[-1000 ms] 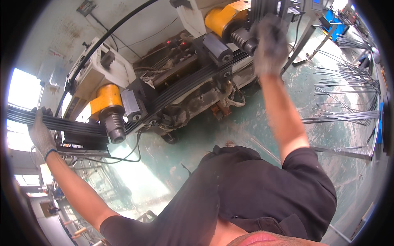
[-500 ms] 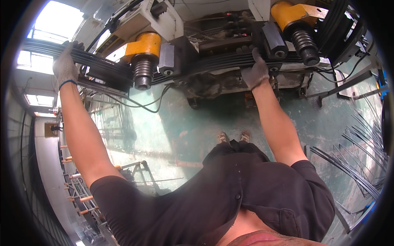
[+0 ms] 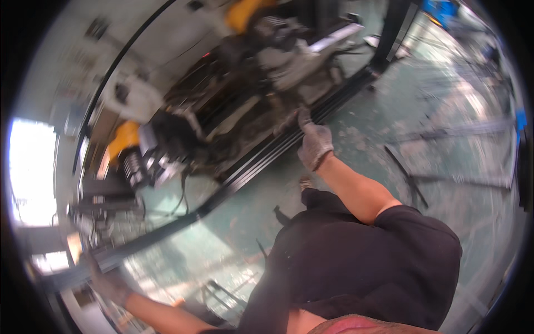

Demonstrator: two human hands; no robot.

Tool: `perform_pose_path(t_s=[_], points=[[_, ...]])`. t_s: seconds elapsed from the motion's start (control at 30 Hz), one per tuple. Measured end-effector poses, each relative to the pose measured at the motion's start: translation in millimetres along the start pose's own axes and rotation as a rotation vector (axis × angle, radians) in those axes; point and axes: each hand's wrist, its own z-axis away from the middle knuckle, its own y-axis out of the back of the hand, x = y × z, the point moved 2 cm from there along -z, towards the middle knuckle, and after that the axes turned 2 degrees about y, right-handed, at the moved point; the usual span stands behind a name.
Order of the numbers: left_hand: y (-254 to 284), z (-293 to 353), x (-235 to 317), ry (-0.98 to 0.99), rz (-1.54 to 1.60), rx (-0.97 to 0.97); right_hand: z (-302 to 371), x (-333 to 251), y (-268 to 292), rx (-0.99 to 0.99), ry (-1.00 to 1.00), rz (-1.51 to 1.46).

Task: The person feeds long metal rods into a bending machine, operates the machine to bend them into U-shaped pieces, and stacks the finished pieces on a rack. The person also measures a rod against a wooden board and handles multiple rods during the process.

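Note:
A long dark leaf spring, made of several stacked steel leaves, runs slantwise across the view from lower left to upper right. My right hand, in a grey knit glove, is closed on it near the middle, thumb on top. Toward its lower-left end, my gloved left hand grips it too, though motion blurs the fingers. Beyond the spring stands a machine with a yellow clamp head and a coil beneath it. The spring is out in front of the machine's heads.
A second yellow head sits farther along the machine. Dark metal bars lie on the green floor to the right. Near my left arm is a metal frame. Something blue shows at the far right.
The leaf spring has come away from the machine toward me, held in both hands. Its left end has swung down and nearer. My view has turned, and the machine now appears tilted.

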Motion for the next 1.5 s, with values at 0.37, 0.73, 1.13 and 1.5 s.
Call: perform_pose_path(t_s=[0.37,0.73,1.13,1.5], points=[[-190.8,356.1,-27.8,0.148,0.589,-0.512,199.8,-233.9,274.9,0.693,0.657,0.558],[-202.6,772.0,154.6,1.014,1.040,-1.396,375.2,-477.7,379.0,0.864,1.097,0.929],[-142.7,880.1,392.8,1.194,0.992,-1.751,317.5,-736.0,574.9,0.983,0.962,1.553],[-39.3,904.6,535.5,0.939,0.668,-1.499,171.1,-805.3,779.6,0.725,0.549,1.891]])
